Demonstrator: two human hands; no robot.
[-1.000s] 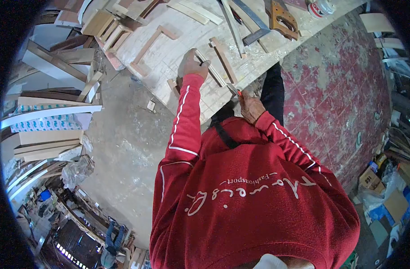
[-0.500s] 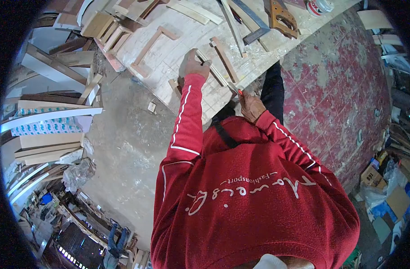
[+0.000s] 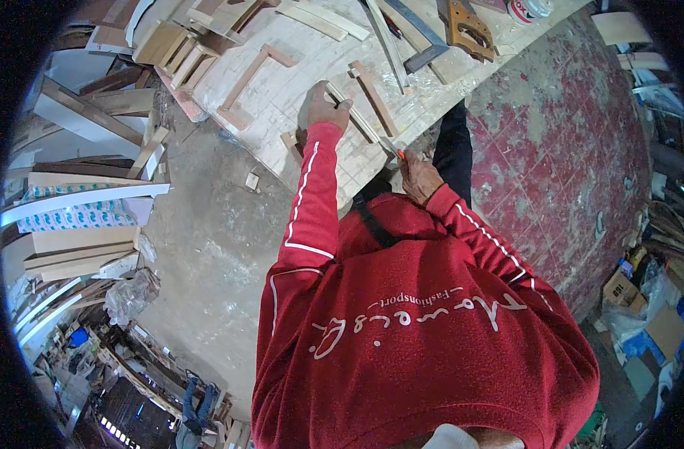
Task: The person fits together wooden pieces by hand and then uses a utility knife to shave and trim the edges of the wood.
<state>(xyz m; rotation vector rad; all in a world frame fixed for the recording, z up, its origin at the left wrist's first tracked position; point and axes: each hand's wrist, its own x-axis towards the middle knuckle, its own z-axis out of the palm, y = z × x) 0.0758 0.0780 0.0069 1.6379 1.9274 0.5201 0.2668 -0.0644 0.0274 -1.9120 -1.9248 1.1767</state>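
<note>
My left hand [image 3: 328, 108] is closed around a narrow wooden strip [image 3: 361, 122] and presses it on the wooden workbench [image 3: 276, 150]. My right hand [image 3: 420, 178] is closed near the bench corner, gripping a small tool with a flat grey blade [image 3: 388, 146] and a red-orange part at the fingers. The palm hides its handle, and I cannot tell its exact kind. The blade meets the near end of the strip. Just right of the strip lies a brown wooden bar [image 3: 373, 99]. A short wood piece [image 3: 290, 145] lies by my left wrist.
A brown angled wooden frame [image 3: 245, 86] lies left on the bench. Further back are a metal square [image 3: 429, 54], a handsaw [image 3: 468, 31] and a white tub [image 3: 527, 10]. Boards [image 3: 87, 198] are stacked along the left; a person's legs [image 3: 197, 400] show at lower left.
The whole view shifts very slightly. Both hands keep their grip and place, with the blade still at the strip's end.
</note>
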